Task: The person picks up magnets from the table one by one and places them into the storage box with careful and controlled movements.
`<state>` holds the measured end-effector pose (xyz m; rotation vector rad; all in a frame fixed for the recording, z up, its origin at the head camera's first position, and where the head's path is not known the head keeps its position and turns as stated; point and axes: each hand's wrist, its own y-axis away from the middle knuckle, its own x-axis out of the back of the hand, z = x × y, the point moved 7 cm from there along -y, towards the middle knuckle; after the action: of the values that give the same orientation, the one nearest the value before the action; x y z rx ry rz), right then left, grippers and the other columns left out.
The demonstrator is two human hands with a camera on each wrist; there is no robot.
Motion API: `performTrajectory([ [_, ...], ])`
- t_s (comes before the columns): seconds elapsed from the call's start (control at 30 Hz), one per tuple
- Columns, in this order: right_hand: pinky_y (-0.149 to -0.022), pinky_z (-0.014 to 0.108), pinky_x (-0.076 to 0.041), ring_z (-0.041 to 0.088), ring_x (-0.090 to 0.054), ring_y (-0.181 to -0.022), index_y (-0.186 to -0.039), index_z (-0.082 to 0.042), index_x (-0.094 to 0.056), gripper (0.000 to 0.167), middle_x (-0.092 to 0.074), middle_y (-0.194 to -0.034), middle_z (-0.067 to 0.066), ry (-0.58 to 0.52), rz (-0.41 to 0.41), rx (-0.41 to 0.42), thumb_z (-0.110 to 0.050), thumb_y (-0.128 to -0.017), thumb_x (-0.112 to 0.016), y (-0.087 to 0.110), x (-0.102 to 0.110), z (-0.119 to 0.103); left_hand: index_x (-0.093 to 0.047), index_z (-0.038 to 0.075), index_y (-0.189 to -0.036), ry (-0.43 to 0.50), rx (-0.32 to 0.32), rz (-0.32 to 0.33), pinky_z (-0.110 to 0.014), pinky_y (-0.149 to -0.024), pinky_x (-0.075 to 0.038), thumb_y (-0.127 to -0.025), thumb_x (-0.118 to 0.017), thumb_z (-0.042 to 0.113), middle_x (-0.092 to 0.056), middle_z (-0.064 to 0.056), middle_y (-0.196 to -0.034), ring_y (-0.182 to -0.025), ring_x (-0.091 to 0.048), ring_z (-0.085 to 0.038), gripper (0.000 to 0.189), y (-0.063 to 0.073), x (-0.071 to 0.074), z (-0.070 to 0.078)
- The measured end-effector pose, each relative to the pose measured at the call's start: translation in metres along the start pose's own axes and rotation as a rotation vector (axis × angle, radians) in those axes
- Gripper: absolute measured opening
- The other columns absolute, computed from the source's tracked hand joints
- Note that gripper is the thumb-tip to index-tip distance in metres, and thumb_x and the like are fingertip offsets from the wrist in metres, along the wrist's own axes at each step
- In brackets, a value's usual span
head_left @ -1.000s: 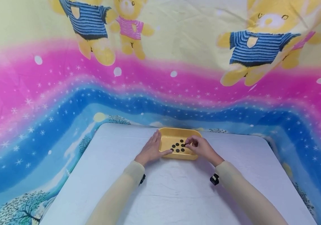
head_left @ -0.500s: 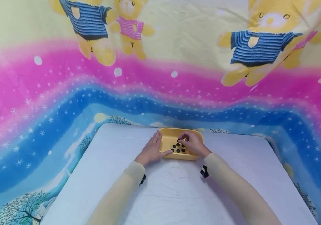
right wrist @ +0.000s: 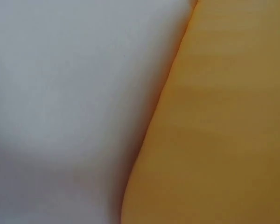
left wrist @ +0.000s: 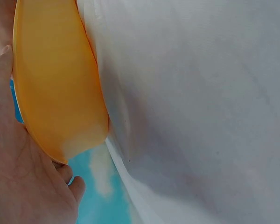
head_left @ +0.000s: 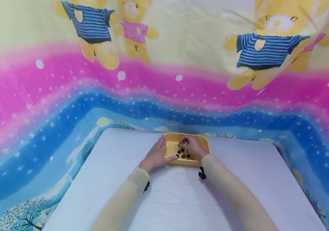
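A yellow plastic tray [head_left: 170, 137] stands near the table's far edge, with several small black discs [head_left: 183, 156] on its floor. My left hand [head_left: 155, 156] lies against the tray's left side in the head view, its fingers straight and the thumb reaching over the front rim. In the left wrist view that hand [left wrist: 25, 168] touches the tray wall [left wrist: 60, 84]. Over the inside of the tray, my right hand [head_left: 192, 147] pinches a black disc [head_left: 179, 145] between thumb and fingers. The right hand covers part of the tray. Only the tray's outer wall [right wrist: 214, 130] and the cloth show in the right wrist view.
White cloth [head_left: 164, 199] covers the table. Behind it hangs a printed curtain [head_left: 164, 89] with teddy bears, close to the tray's back rim. A small black device [head_left: 202, 173] is strapped under the right sleeve.
My right hand has moved left across the tray, taking a black disc from the right part of the group to its far left side. The left hand has stayed at the tray's side.
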<state>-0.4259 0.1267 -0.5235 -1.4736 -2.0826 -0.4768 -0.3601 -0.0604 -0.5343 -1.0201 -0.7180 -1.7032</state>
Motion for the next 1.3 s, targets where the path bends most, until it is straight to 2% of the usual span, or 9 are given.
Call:
performTrajectory([
  [0.13,-0.068,0.032,-0.057,0.027,-0.068,-0.085,-0.106,-0.007,-0.073,0.006,-0.07,-0.1,0.008,-0.02,-0.009,-0.063,-0.011,-0.102,-0.076,-0.006,-0.007,0.008,-0.001,0.004,-0.172,-0.005,-0.004,0.005,-0.043,-0.135,-0.01,-0.094,-0.052,0.085,0.006,-0.013,-0.181,-0.167,0.002,-0.025,0.124,0.001,0.001,0.0],
  [0.27,-0.069,0.03,-0.057,0.021,-0.066,-0.083,-0.105,-0.005,-0.073,0.005,-0.07,-0.097,0.008,0.006,-0.009,-0.049,-0.006,-0.101,-0.075,-0.013,-0.014,0.013,-0.001,0.004,-0.172,-0.004,-0.009,0.011,-0.043,-0.135,-0.009,-0.095,-0.052,0.084,0.006,-0.013,-0.181,-0.167,0.002,-0.026,0.122,0.001,0.001,-0.001],
  [0.43,-0.068,0.032,-0.056,0.021,-0.064,-0.081,-0.103,-0.004,-0.072,0.005,-0.069,-0.095,0.009,-0.011,-0.022,-0.041,-0.003,-0.1,-0.075,-0.014,-0.019,0.013,0.0,0.004,-0.172,-0.005,-0.005,0.002,-0.042,-0.135,-0.009,-0.092,-0.047,0.09,0.006,-0.013,-0.181,-0.167,0.003,-0.024,0.127,0.002,0.0,-0.003],
  [0.53,-0.069,0.032,-0.055,0.022,-0.064,-0.082,-0.105,-0.003,-0.071,0.005,-0.069,-0.095,0.009,-0.014,-0.031,-0.05,-0.003,-0.1,-0.074,-0.012,-0.021,0.012,-0.001,0.004,-0.172,0.003,-0.005,0.007,-0.042,-0.135,-0.009,-0.093,-0.05,0.088,0.006,-0.013,-0.181,-0.167,0.002,-0.025,0.126,0.002,0.0,-0.003],
  [0.77,-0.071,0.033,-0.055,0.021,-0.064,-0.083,-0.106,-0.002,-0.07,0.007,-0.069,-0.097,0.01,0.021,-0.043,-0.055,-0.004,-0.101,-0.074,-0.011,-0.024,0.011,0.001,0.006,-0.172,0.022,0.008,0.003,-0.043,-0.135,-0.008,-0.097,-0.06,0.075,0.01,-0.009,-0.181,-0.167,0.004,-0.024,0.118,0.003,-0.002,-0.004],
  [1.2,-0.073,0.036,-0.055,0.021,-0.062,-0.082,-0.105,-0.009,-0.071,0.005,-0.068,-0.096,0.006,0.155,-0.03,-0.068,-0.013,-0.103,-0.074,-0.015,-0.024,0.012,0.002,0.008,-0.172,0.011,0.011,-0.001,-0.042,-0.135,-0.007,-0.096,-0.056,0.081,0.013,-0.005,-0.18,-0.166,0.007,-0.02,0.12,0.001,-0.001,-0.005],
  [1.3,-0.073,0.035,-0.056,0.021,-0.061,-0.082,-0.106,-0.01,-0.072,0.005,-0.068,-0.097,0.005,0.171,-0.036,-0.071,-0.014,-0.103,-0.074,-0.015,-0.024,0.013,0.001,0.007,-0.172,0.013,-0.002,0.0,-0.042,-0.135,-0.007,-0.096,-0.055,0.082,0.011,-0.008,-0.181,-0.167,0.006,-0.022,0.12,0.001,0.0,-0.003],
])
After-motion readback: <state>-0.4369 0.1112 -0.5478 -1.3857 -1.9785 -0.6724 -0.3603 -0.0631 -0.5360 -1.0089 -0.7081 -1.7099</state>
